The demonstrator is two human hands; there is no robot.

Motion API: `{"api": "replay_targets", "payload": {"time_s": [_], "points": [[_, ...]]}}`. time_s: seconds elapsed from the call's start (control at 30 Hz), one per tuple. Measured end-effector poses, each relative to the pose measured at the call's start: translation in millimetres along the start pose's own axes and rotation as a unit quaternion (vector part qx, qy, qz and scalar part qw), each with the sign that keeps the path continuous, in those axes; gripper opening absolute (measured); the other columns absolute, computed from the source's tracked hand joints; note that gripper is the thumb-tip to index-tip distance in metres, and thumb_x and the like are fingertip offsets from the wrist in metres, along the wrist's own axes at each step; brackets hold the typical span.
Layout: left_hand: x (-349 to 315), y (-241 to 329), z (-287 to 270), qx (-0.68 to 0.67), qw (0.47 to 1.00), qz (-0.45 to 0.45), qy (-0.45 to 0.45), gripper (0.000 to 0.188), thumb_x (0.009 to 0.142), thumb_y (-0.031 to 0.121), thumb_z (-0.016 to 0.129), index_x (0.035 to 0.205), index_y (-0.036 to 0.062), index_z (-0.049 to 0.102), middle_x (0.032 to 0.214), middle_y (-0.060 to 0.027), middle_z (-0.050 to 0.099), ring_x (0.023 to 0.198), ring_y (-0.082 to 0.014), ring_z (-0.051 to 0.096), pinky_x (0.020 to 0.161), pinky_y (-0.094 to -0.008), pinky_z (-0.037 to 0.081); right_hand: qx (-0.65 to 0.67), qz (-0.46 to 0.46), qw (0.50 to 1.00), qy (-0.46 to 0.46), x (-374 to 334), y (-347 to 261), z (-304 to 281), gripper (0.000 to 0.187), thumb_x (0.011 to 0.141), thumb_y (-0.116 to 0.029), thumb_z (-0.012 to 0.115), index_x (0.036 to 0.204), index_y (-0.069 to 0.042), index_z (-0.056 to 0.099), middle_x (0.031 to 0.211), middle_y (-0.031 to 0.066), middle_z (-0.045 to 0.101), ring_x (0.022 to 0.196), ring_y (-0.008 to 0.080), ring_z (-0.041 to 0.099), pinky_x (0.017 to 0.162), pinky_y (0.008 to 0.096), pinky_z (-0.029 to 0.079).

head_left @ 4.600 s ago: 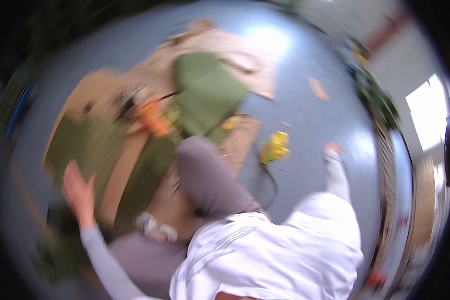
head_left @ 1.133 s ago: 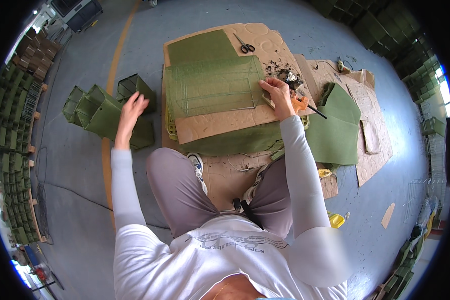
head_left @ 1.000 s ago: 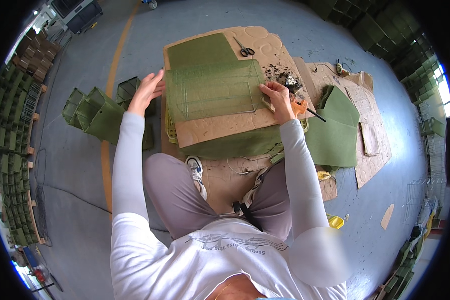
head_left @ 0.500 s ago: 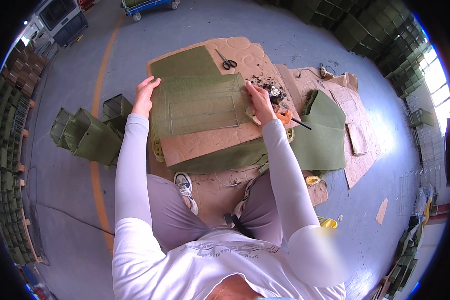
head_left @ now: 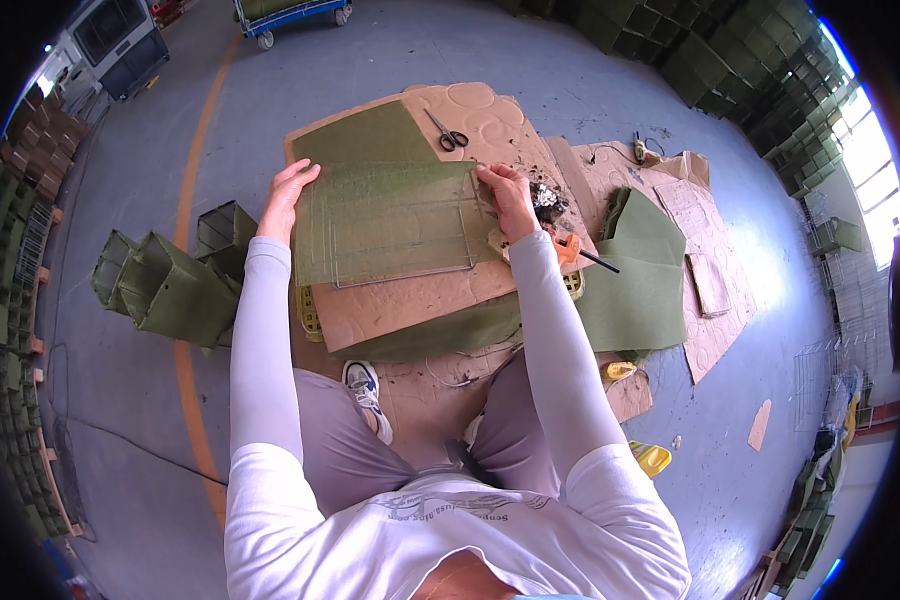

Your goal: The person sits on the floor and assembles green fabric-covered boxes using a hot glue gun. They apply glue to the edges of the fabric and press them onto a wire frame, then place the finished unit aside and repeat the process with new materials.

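Between my two hands a see-through green mesh sheet (head_left: 390, 215) is stretched over a cardboard-topped work surface. My left hand (head_left: 288, 195) pinches its far left corner. The far right corner is held between the thumb and fingers of my right hand (head_left: 510, 198). Thin straight wires of a rectangular wire frame (head_left: 405, 277) show through and at the near edge of the mesh. A solid green panel (head_left: 370, 132) lies flat just beyond it. Black-handled scissors (head_left: 452, 139) rest to the right of that panel. Close to my right wrist is an orange tool (head_left: 568, 248) with a dark rod.
Green fabric boxes (head_left: 175, 280) stand on the floor at left. More green fabric (head_left: 635, 285) lies on cardboard (head_left: 720, 230) at right. Dark scraps (head_left: 548, 203) litter the work surface. A blue cart (head_left: 295, 18) is at the far side, and stacked green boxes (head_left: 690, 50) line the far right.
My right hand has shifted slightly left with the mesh corner. The mesh and wire frame sit a little nearer to me. Both hands keep their hold, and the view has shifted slightly.
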State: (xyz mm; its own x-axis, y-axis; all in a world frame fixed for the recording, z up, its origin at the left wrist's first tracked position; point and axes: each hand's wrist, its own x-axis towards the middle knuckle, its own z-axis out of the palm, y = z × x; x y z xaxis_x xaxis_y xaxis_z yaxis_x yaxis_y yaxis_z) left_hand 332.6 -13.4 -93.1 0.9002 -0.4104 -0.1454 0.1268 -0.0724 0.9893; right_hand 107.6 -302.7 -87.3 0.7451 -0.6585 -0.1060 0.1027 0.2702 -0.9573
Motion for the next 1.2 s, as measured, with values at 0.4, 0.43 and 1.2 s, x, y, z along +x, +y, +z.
{"api": "replay_targets", "payload": {"time_s": [0.4, 0.43, 1.2], "points": [[0.3, -4.2, -3.8, 0.101, 0.994, 0.037, 0.0, 0.059, 0.078, 0.034, 0.071, 0.126, 0.0046, 0.053, 0.131, -0.0129, 0.051, 0.126, -0.0226, 0.041, 0.104, -0.0313, 0.028, -0.034, 0.047, 0.998, -0.02, -15.1, -10.2, -1.4, 0.023, 0.083, -0.026, 0.067, 0.082, -0.003, 0.066, 0.07, 0.0002, 0.062, 0.06, 0.007, 0.056, 0.055, 0.021, 0.043], [1.8, -4.9, -3.8, 0.094, 0.995, 0.037, -0.001, 0.059, 0.078, 0.033, 0.072, 0.126, 0.0044, 0.053, 0.131, -0.0127, 0.051, 0.126, -0.0224, 0.042, 0.104, -0.0311, 0.029, -0.09, 0.008, 0.996, 0.006, -16.3, -11.6, -1.5, 0.023, 0.083, -0.025, 0.066, 0.084, -0.002, 0.066, 0.071, 0.0018, 0.063, 0.063, 0.0084, 0.058, 0.057, 0.022, 0.044], [-3.4, -2.3, 2.5, 0.04, 0.999, 0.031, -0.018, 0.056, 0.075, 0.031, 0.074, 0.122, 0.0059, 0.057, 0.131, -0.0162, 0.05, 0.127, -0.0268, 0.04, 0.104, -0.0364, 0.029, -0.64, -0.424, 0.622, -0.153, -102.9, 1.8, 54.8, 0.063, 0.09, -0.05, 0.04, 0.139, -0.011, 0.034, 0.143, 0.007, 0.036, 0.134, 0.0249, 0.03, 0.109, 0.0448, 0.024]]}}
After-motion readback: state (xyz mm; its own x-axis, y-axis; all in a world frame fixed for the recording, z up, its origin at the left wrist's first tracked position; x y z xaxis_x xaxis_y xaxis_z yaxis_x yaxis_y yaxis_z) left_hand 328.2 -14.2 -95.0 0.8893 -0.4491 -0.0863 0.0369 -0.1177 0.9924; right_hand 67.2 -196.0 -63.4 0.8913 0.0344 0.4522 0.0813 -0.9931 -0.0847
